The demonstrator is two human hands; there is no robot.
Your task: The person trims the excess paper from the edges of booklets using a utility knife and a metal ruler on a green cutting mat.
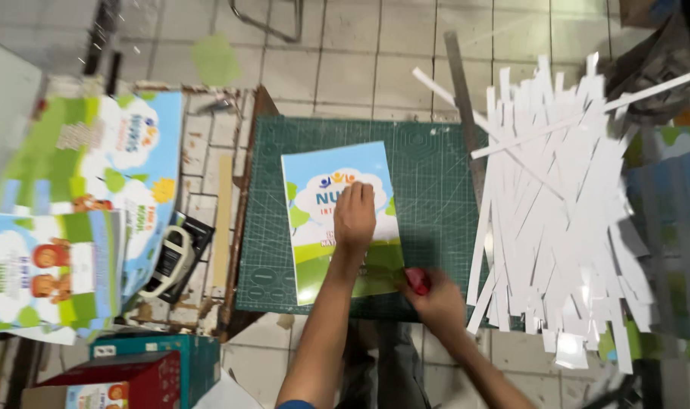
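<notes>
The left hand [355, 216] lies flat, fingers together, on a printed booklet [340, 220] with a blue, white and green cover, and it presses the booklet down on the green cutting mat [436, 189]. Just to the right of it and closer to the person, the right hand [436, 299] is closed around a small red tool [417, 281] at the lower right corner of the booklet. Further right of this hand lies a heap of white paper strips [557, 204], and far left of the left hand lie stacks of the same covers [79, 204].
</notes>
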